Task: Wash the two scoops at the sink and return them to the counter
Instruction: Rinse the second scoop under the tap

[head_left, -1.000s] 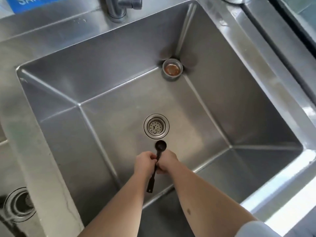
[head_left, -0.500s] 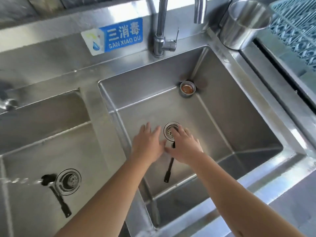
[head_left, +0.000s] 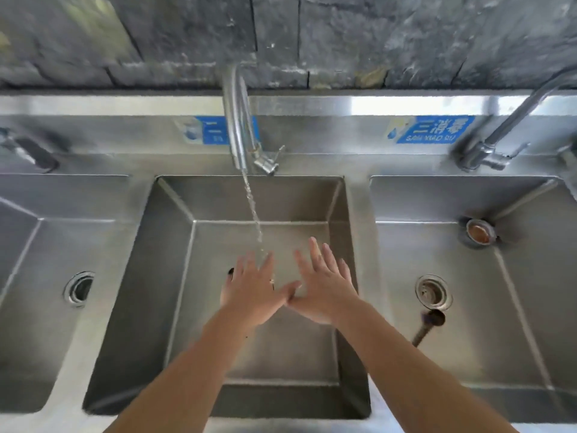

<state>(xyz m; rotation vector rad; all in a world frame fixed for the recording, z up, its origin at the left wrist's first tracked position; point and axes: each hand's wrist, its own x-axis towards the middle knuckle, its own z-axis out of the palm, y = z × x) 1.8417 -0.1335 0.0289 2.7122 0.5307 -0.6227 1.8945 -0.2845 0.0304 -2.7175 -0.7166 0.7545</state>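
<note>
My left hand and my right hand are spread flat, palms down, over the middle sink basin, thumbs almost touching. Both hold nothing. A thin stream of water from the middle faucet falls onto my left hand's fingers. One black scoop lies on the floor of the right basin, its bowl just below that basin's drain. A small dark tip shows beside my left hand, perhaps the other scoop; the rest is hidden under my hand.
A third basin with its own drain lies at the left. A second faucet stands behind the right basin, and a brown-stained overflow fitting sits in its back corner. A dark stone wall rises behind the steel backsplash.
I let go of the black scoop in the right basin and moved both hands left to the middle basin, under the running water. The view has swung left and up.
</note>
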